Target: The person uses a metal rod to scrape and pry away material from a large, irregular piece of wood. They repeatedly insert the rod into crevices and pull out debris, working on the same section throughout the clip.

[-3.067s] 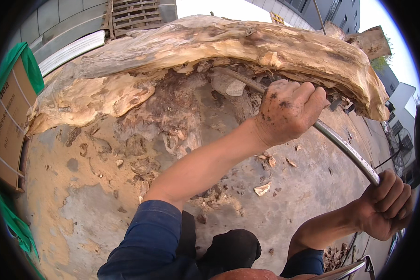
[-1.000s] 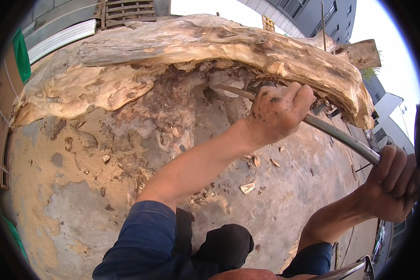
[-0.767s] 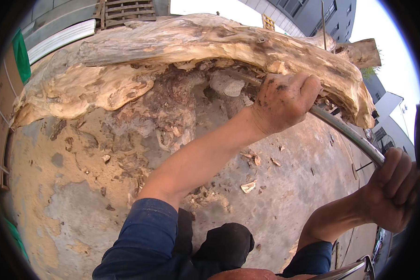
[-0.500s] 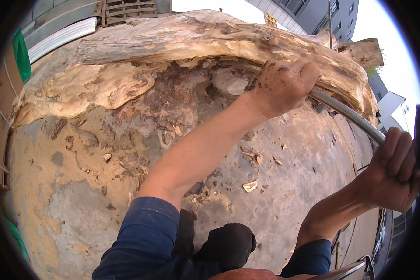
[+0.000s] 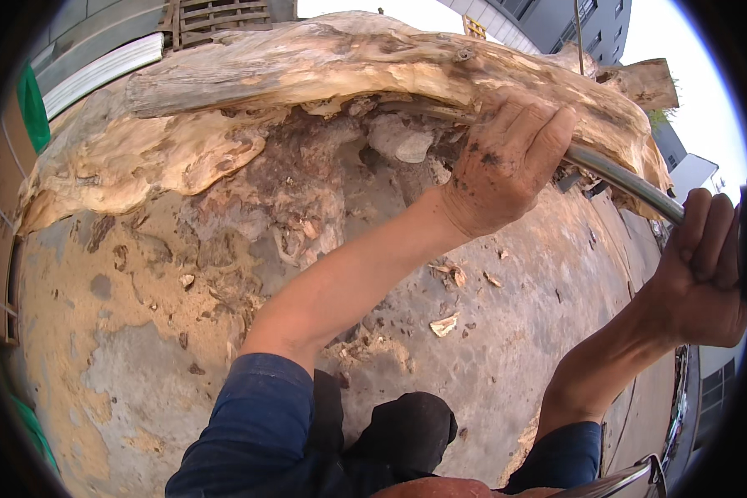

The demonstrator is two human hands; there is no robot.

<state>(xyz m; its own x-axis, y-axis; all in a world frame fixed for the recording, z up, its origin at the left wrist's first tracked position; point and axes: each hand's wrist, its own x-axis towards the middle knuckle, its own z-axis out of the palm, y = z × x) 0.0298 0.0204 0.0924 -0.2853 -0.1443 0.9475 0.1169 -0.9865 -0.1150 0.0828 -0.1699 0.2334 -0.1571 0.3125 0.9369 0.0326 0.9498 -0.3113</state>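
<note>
A long, round metal bar [image 5: 627,183] slants from the log's underside toward the right edge of view. My left hand [image 5: 506,170], smudged with dark dirt, is wrapped over the bar close to the wood. Farther back, my right hand [image 5: 701,278] grips the bar near the right rim, its fingers curled round it. Behind the bar lies a big barkless log [image 5: 373,70], pale tan with greyish streaks and a knot. The bar's far end cannot be made out behind my left hand and the wood.
Sand, bark scraps and a pale wood chip [image 5: 444,324] litter the concrete floor [image 5: 149,365]. Cardboard boxes [image 5: 4,207] and green sheeting [image 5: 31,108] stand at the left. A wooden pallet [image 5: 220,21] is at the back, with grey buildings [image 5: 548,25] beyond.
My left hand has turned on the bar, its knuckles now facing more upward. My right hand has moved slightly up with the bar's near end. The log looks unmoved apart from a small view shift.
</note>
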